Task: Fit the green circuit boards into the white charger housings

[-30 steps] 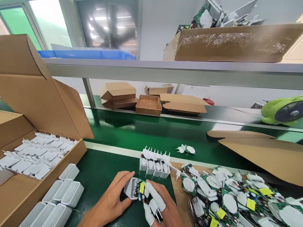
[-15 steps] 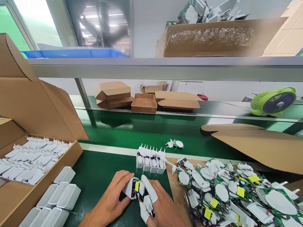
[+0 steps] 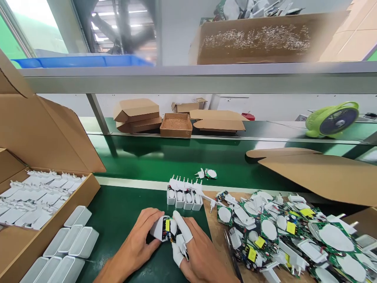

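Observation:
My left hand point(image 3: 138, 240) grips a white plastic case point(image 3: 157, 228) low in the middle of the head view. Out of the case's right end sticks a circuit board point(image 3: 167, 227) with a yellow component and a round white pad. My right hand point(image 3: 198, 248), with white covers on thumb and forefinger, pinches the board's right end and a white plug piece point(image 3: 181, 243) there. Just beyond the hands, several upright white cases point(image 3: 188, 199) with plug pieces on top stand in a row. How deep the board sits is partly hidden by fingers.
Left, white open housings point(image 3: 84, 243) stand beside a cardboard box point(image 3: 70, 204) of white parts. Right, boards and plugs point(image 3: 265, 232) are heaped on cardboard, with a dark slim tool point(image 3: 232, 255) beside them. One small board point(image 3: 211, 173) lies on the green belt. Overhead runs a shelf point(image 3: 188, 80).
The view has shifted slightly, so most things sit a little higher and further left. The small board on the green belt has travelled left. Both hands keep nearly the same grip.

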{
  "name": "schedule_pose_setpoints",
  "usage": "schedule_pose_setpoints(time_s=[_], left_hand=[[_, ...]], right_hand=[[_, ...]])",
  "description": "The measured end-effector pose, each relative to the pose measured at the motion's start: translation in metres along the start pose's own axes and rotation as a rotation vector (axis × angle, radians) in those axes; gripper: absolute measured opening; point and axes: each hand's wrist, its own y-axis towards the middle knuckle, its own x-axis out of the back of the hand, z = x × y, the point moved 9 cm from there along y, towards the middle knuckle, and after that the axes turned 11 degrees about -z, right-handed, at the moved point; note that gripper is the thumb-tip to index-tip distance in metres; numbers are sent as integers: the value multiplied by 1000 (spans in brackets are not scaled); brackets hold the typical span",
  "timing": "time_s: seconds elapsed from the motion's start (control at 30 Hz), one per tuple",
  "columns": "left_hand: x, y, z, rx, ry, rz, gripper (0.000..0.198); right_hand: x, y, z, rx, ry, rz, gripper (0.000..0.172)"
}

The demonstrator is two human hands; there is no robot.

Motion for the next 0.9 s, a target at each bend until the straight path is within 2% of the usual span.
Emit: schedule_pose_setpoints(time_s=[0.27,0.57,0.7,0.83,0.9], left_hand=[[5,4,-5,-12,-13,-36,58],[4,0,-1,-20,-17,-48,60],[1,0,-1,-11,-19,-27,63],[-3,0,-6,-4,-43,-2,66],[-6,-1,-7,37,-67,23,66]], right_hand=[[6,1,6,11,25,-12,99],[0,-2,2,7,-12,31,103],[-1,-3,5,47,-44,57,94],[-6,-4,4,27,-47,102,84],[-9,-5,4,45,-48,97,80]])
